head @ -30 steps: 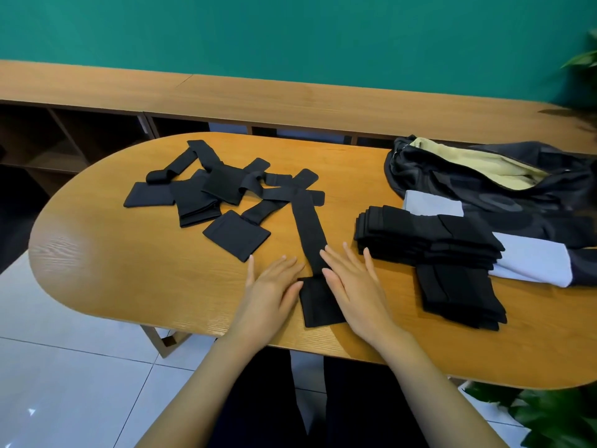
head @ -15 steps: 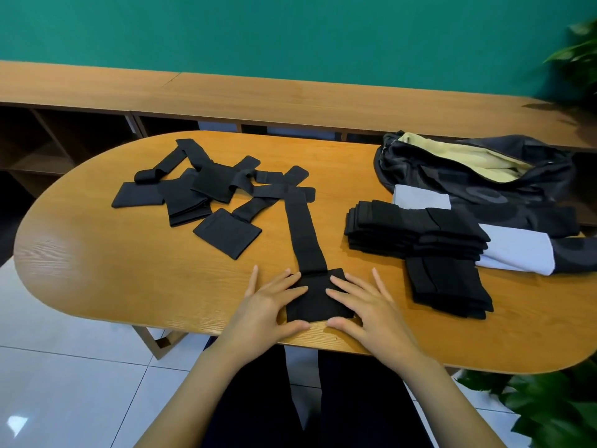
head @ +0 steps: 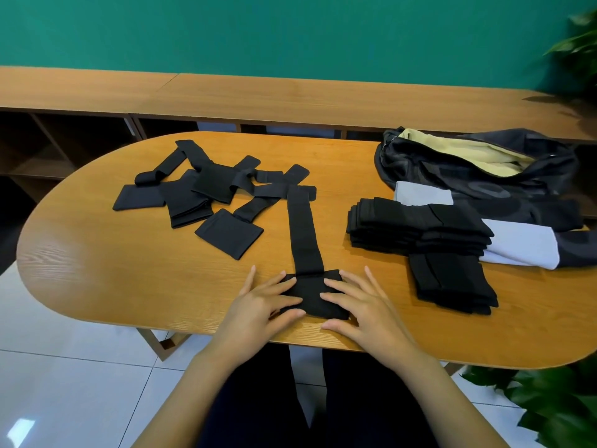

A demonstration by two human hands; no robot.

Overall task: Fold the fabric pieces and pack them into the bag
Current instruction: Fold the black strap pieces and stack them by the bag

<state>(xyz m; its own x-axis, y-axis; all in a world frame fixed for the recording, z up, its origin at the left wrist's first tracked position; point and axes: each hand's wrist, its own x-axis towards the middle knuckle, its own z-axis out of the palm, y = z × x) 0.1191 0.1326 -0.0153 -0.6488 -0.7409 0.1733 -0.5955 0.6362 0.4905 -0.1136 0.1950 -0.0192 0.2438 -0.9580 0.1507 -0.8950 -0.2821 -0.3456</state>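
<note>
A long black fabric strip [head: 303, 231] runs from the table's middle toward me, its near end folded into a flat pad at the front edge. My left hand [head: 263, 305] presses the pad's left side with straight fingers. My right hand [head: 361, 302] presses its right side the same way. A loose heap of unfolded black pieces [head: 206, 192] lies at the back left. Two stacks of folded black pieces [head: 420, 227] sit to the right. The dark bag [head: 478, 176] with a pale yellow lining lies open at the far right.
The oval wooden table [head: 97, 273] stands before a low wooden shelf [head: 258, 95] and a green wall. A white-grey panel of the bag [head: 523, 247] lies beside the stacks. Plant leaves [head: 549, 399] show at the lower right, white floor tiles below.
The strip's near end has been folded over into a short pad. Both hands moved from beside the strip onto that pad and now press it flat.
</note>
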